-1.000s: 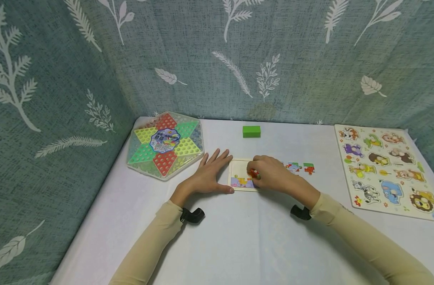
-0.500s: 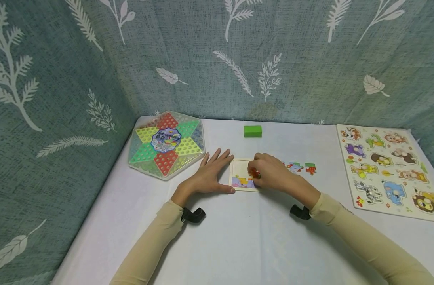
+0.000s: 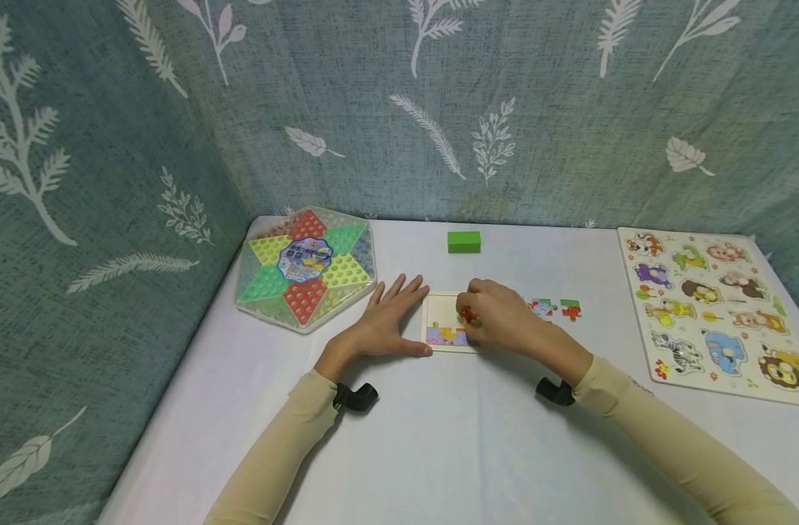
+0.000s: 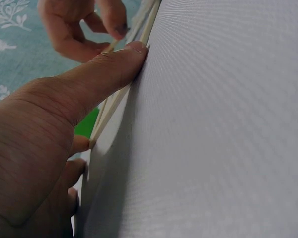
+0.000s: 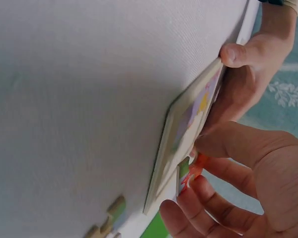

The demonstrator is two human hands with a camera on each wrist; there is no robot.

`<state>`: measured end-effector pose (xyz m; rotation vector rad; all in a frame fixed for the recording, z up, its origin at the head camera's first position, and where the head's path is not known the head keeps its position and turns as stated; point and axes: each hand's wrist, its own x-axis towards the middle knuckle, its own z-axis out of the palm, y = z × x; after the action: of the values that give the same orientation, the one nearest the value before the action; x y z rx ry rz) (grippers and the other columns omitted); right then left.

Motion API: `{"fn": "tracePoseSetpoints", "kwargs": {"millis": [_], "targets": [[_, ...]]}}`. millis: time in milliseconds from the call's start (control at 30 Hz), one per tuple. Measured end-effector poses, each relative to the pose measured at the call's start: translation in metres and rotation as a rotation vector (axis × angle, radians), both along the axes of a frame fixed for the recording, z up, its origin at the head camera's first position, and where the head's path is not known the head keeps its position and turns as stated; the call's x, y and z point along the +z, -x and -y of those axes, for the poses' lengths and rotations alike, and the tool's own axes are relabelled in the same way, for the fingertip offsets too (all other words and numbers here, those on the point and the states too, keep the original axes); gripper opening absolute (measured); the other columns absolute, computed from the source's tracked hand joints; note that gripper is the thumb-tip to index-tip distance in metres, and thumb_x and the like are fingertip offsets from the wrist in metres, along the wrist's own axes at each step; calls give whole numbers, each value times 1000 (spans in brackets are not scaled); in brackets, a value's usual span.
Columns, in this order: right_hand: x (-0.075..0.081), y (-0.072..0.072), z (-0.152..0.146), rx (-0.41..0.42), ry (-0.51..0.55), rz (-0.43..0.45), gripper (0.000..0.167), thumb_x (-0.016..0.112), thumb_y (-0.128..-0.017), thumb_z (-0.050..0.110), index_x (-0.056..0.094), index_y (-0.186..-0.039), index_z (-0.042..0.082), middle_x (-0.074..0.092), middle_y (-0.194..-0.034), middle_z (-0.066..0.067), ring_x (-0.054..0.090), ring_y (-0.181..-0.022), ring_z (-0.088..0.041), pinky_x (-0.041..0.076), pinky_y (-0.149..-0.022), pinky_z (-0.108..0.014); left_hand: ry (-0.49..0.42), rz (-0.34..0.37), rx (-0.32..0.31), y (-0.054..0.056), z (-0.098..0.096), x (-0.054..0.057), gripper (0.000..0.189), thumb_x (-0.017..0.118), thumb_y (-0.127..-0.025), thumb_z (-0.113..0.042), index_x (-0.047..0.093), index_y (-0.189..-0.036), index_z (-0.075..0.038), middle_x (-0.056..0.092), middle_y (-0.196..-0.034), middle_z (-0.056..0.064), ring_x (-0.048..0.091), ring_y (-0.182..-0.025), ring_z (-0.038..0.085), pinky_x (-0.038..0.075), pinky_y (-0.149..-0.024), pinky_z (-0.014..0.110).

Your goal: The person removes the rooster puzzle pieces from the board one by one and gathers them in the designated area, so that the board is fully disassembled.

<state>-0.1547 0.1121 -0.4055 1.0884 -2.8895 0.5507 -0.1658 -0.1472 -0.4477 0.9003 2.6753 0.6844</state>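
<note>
A small wooden puzzle tray (image 3: 442,305) lies flat on the white-covered table. Several joined lilac and yellow jigsaw pieces (image 3: 446,336) fill its near side. My left hand (image 3: 381,329) rests beside the tray with fingers spread, and its thumb (image 4: 121,62) touches the near left corner. Over the tray's right part, my right hand (image 3: 502,318) pinches a red and green jigsaw piece (image 5: 186,174) between thumb and fingers. In the right wrist view this piece is tilted above the board. Part of the tray is hidden under the right hand.
Several loose jigsaw pieces (image 3: 570,310) lie right of the right hand. A green block (image 3: 464,242) stands behind the tray. At the left is a hexagonal Chinese checkers box (image 3: 305,268); an animal peg board (image 3: 721,321) lies at the right.
The right hand keeps its pinch on the red jigsaw piece over the tray, and the piece has turned slightly. The left hand stays in place.
</note>
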Motion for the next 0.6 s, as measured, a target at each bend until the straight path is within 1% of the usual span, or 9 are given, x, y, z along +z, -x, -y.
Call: {"fn": "tracePoseSetpoints", "kwargs": {"millis": [200, 367, 600], "targets": [[5, -2, -7, 1, 62, -15, 12, 79, -78, 9, 73, -87, 10, 55, -84, 0, 51, -74, -18, 46, -64, -33, -6, -10, -5, 0, 0, 1, 110, 79, -77, -59, 23, -161, -14, 10, -167, 4, -3, -153, 26, -8, -118, 52], [7, -6, -14, -2, 72, -31, 10, 80, -77, 6, 74, -84, 10, 56, -82, 0, 51, -75, -18, 46, -65, -33, -8, -7, -5, 0, 0, 2, 110, 80, -77, -58, 23, -161, -14, 10, -167, 4, -4, -153, 26, -9, -118, 51], [8, -10, -26, -20, 59, -43, 9, 79, -77, 4, 75, -82, 11, 57, -83, 0, 50, -75, -18, 45, -62, -31, 3, -6, 3, -1, -1, 1, 112, 80, -76, -59, 23, -161, -14, 10, -167, 3, -4, -153, 25, -9, -118, 51]]}}
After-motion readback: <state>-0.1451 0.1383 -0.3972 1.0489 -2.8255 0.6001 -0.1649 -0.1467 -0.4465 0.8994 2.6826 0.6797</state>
